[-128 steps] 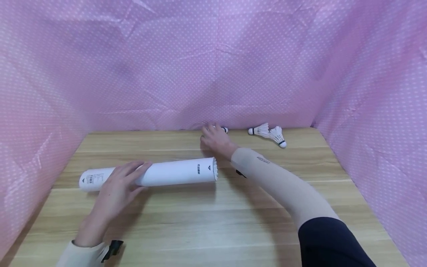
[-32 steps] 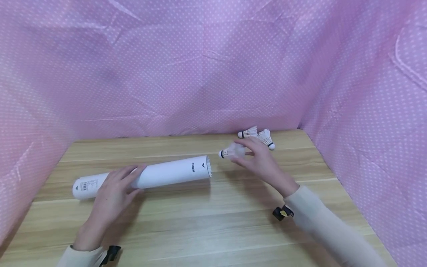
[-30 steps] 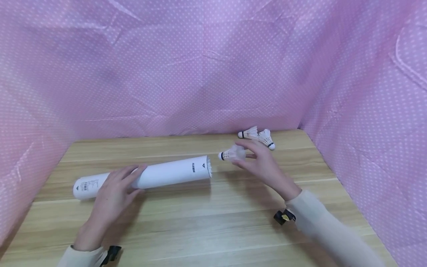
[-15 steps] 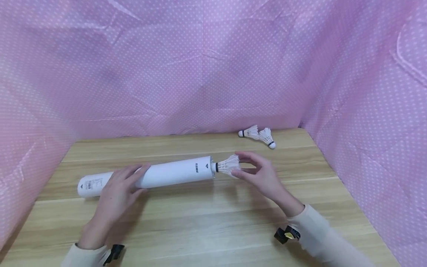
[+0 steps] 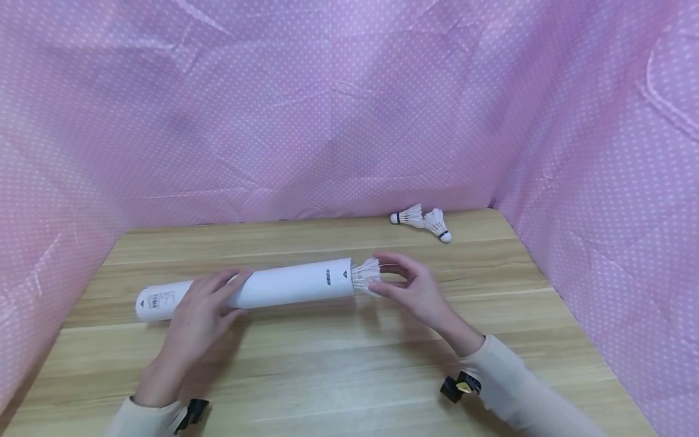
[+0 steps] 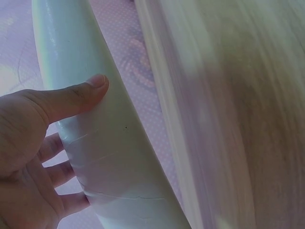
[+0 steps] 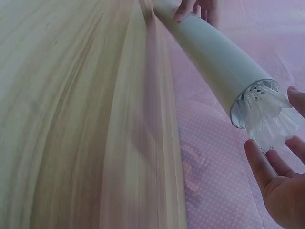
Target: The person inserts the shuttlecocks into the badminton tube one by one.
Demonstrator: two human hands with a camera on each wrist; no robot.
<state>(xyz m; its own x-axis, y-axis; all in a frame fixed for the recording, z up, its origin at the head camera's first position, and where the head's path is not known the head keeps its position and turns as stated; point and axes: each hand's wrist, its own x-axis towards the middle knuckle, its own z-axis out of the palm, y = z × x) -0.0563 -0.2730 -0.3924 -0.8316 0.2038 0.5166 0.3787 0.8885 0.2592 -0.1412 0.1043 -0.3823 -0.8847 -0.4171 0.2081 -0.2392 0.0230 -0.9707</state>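
A white shuttlecock tube (image 5: 295, 284) lies sideways in the head view, its right end raised a little. My left hand (image 5: 199, 315) grips it around the middle; in the left wrist view the thumb lies across the tube (image 6: 109, 143) and the other fingers go behind it. At the tube's right mouth, a shuttlecock (image 5: 367, 276) sits partly inside, cork end hidden and feather skirt sticking out. My right hand (image 5: 417, 294) holds that skirt between thumb and fingers. In the right wrist view, feathers of the shuttlecock (image 7: 271, 126) show at the tube's opening, with fingertips around them.
Two more shuttlecocks lie near the back edge of the wooden table (image 5: 306, 370): one points its cork left (image 5: 408, 216), the other (image 5: 438, 226) points its cork toward the front right. Pink dotted cloth (image 5: 327, 121) hangs behind and at both sides.
My right hand took a shuttlecock from the back of the table, carried it to the tube's mouth and pushed it partly in. The tube has shifted slightly right with my left hand.
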